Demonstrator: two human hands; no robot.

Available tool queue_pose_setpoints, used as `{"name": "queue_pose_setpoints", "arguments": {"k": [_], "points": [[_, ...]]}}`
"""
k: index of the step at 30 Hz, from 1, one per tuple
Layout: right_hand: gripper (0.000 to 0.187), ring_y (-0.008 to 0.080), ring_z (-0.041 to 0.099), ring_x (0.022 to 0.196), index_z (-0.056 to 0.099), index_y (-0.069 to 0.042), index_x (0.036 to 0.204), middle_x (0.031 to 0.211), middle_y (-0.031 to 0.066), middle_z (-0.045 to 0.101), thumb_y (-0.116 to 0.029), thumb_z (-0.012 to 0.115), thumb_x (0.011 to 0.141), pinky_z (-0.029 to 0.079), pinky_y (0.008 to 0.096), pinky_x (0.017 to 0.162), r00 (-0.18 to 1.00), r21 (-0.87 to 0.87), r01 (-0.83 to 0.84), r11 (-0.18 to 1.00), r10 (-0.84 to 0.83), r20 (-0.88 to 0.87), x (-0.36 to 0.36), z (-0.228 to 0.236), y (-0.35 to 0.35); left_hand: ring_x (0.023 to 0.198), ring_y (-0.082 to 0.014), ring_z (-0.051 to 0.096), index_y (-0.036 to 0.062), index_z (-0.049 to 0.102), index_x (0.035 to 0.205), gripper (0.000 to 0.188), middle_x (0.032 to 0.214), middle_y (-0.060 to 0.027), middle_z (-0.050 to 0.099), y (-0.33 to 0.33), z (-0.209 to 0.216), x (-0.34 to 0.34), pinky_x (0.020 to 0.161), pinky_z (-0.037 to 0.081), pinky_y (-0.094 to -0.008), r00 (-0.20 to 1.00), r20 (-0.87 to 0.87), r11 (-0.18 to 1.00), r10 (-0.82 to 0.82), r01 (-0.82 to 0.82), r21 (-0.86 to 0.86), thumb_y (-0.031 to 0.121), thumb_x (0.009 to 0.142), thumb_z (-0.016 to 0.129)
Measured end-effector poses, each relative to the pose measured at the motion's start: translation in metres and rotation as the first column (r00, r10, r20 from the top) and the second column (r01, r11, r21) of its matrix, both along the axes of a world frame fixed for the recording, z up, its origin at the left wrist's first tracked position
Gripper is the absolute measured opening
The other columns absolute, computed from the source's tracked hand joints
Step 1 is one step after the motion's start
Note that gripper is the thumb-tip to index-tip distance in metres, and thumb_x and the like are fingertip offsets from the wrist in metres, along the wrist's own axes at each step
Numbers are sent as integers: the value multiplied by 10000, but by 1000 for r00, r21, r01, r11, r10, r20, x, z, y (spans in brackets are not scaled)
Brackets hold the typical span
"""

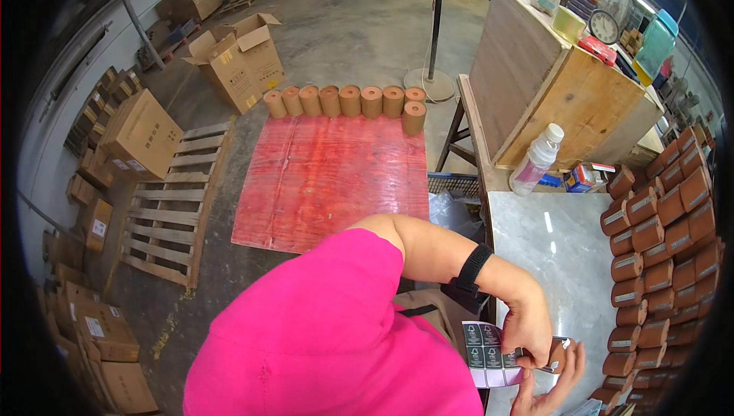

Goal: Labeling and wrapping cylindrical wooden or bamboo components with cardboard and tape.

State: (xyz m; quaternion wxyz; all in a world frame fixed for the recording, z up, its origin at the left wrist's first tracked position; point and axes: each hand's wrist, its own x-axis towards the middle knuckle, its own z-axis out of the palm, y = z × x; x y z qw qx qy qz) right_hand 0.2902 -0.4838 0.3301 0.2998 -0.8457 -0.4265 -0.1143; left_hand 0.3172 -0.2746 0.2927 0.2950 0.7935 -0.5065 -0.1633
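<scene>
- Step in hand, I judge: labelling a brown roll [556, 355] — my left hand [527, 324] & right hand [556, 385] meet over it at the near edge of the grey table [566, 255].
- Left hand: fingers curled down, pinched on the roll's top side w/ a dark label under the fingertips; black wrist strap [472, 266] just up the arm.
- Right hand: under the roll, fingers bent up along its far side; can't tell if it clamps or only props.
- Label sheet [489, 353] lies just left of the grip, partly under my left hand, several dark labels left on it.
- Stacked brown rolls [657, 255] rise right of the grip, near; plastic bottle [537, 157] well beyond it.
- Next, I'd guess: press label flat round the curve — needs the roll held steady, thumb smoothing, no creases.
</scene>
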Motion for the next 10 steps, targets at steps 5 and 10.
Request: {"name": "queue_pose_setpoints", "arguments": {"k": [5, 10], "points": [[281, 430, 529, 1232, 667, 13, 1104, 1231, 250, 627, -163, 730, 894, 366, 487, 1094, 962, -208, -170, 963, 115, -249, 10, -23, -23, 906, -316, 638, 44, 631, 1056, 354, 971, -145, 679, -11, -11, 10, 793, 490, -431, 997, -24, 997, -77, 77, -6, 57, 715, 725], [111, 154, 494, 645, 609, 0, 905, 722, 48, 561, -41, 543, 984, 417, 280, 620, 909, 92, 136, 986, -88, -407, 8, -44, -9, 997, -311, 661, 50, 617, 1138, 439, 1052, -165, 694, -16, -24, 15, 862, 517, -413, 978, -208, 940, -3, -68, -334, 94, 714, 723]]}}
